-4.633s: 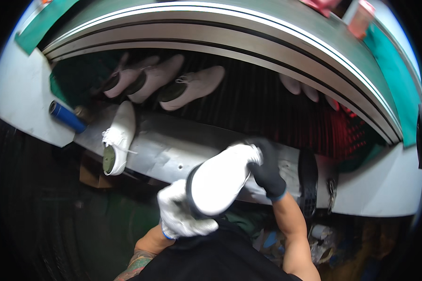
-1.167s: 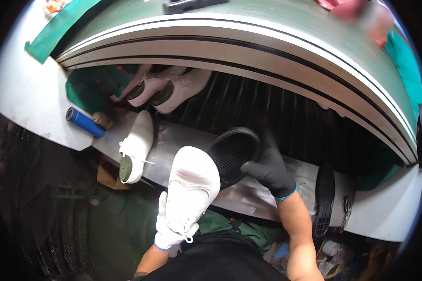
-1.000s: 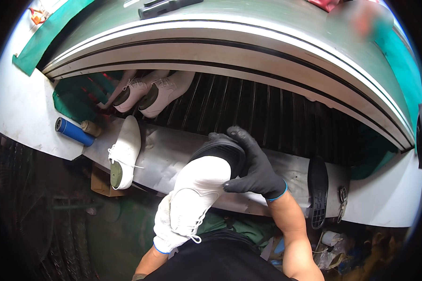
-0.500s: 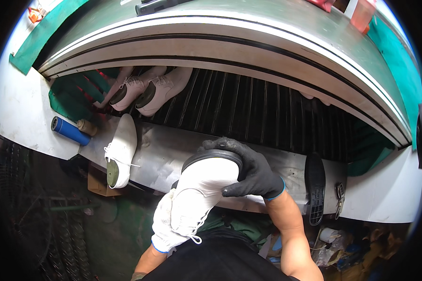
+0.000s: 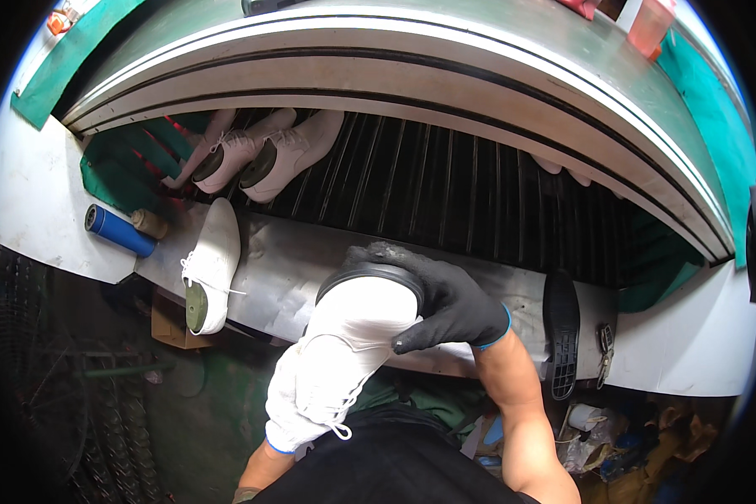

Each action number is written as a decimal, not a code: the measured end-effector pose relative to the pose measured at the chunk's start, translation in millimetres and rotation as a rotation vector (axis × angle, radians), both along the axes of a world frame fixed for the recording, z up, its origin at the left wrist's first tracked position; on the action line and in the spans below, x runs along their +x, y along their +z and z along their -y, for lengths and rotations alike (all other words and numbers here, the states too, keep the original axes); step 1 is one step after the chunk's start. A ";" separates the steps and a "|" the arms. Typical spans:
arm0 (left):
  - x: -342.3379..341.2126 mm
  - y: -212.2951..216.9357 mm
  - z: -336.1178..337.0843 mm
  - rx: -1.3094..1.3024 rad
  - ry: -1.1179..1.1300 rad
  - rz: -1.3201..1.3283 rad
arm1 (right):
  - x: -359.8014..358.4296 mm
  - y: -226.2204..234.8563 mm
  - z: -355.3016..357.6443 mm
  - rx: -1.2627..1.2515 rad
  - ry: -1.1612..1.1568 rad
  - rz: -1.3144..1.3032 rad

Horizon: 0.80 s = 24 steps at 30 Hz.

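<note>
The left hand in a white knit glove (image 5: 298,412) grasps the white lace-up shoe (image 5: 349,336) from below, its long axis running up toward the metal ledge's (image 5: 294,260) near edge, where the black-gloved right hand (image 5: 449,307) clamps its black-rimmed heel end.

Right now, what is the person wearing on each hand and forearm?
The right hand wears a dark grey knitted glove with a blue band at the cuff; the forearm behind it is bare, with no sleeve. The left hand wears a white knitted glove, also edged in blue at the cuff, and its forearm is bare as well. A dark garment covers the torso at the lower edge.
</note>
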<state>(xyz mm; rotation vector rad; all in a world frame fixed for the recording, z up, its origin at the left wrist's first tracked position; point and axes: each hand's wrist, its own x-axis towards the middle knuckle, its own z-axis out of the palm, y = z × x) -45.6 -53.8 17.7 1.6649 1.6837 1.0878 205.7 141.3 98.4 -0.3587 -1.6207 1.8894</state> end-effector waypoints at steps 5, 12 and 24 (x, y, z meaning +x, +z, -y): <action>-10.3 34.9 -8.0 0.149 -0.167 0.170 | -13.2 8.5 -18.4 0.286 0.125 0.192; 2.1 36.1 -13.2 -0.126 0.016 0.885 | -48.6 -8.5 30.2 0.219 -0.093 0.292; 14.0 28.6 7.4 -0.353 -0.009 1.441 | -42.1 -30.4 66.7 -0.034 -0.223 0.370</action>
